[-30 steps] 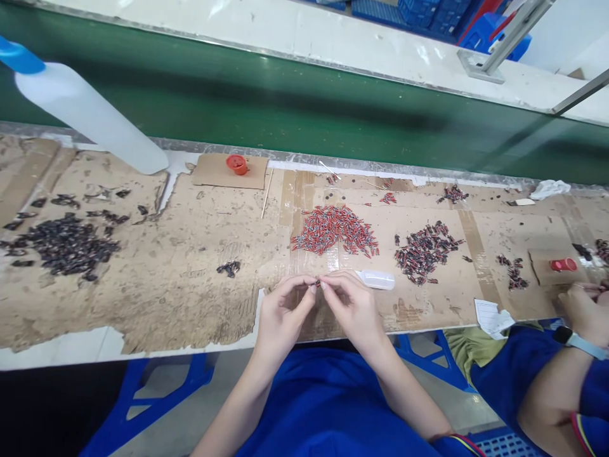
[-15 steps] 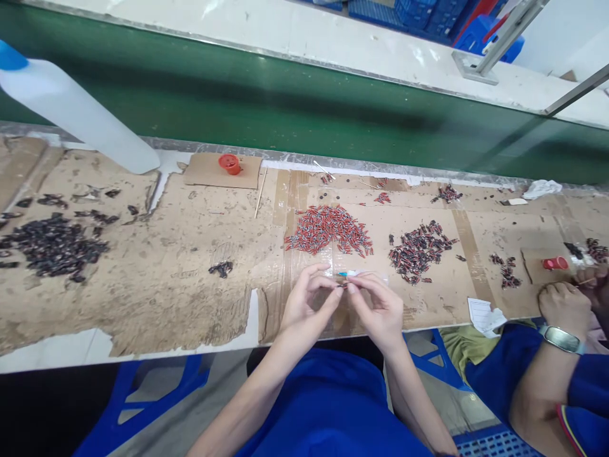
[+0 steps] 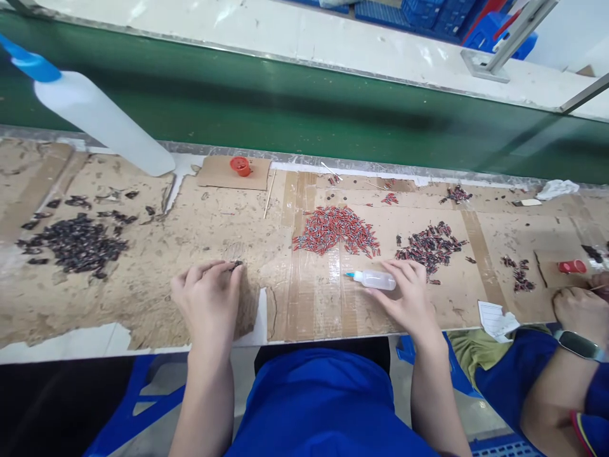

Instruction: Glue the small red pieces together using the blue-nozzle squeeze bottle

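My left hand (image 3: 209,295) is over the cardboard with its fingers bent toward the thumb. Dark bits (image 3: 236,264) show at its fingertips; whether they are held or lying in the small dark cluster there is unclear. A small clear squeeze bottle (image 3: 375,280) with a blue tip lies on its side. Around its right end my right hand (image 3: 404,295) is spread, thumb below and fingers above. Just beyond the bottle lies a heap of small red-and-silver parts (image 3: 335,230). To its right is a heap of darker parts (image 3: 431,246).
Black pieces (image 3: 80,244) are heaped at the left, near a large white bottle (image 3: 104,120). A red cup (image 3: 241,166) stands on a cardboard scrap by a thin stick (image 3: 269,193). At the right, a co-worker's hand (image 3: 580,311) is beside another red cup (image 3: 571,266).
My hands, earlier together at a small part, have separated. The left has moved left to the dark cluster, and the right has moved right to the clear bottle. The view has shifted slightly.
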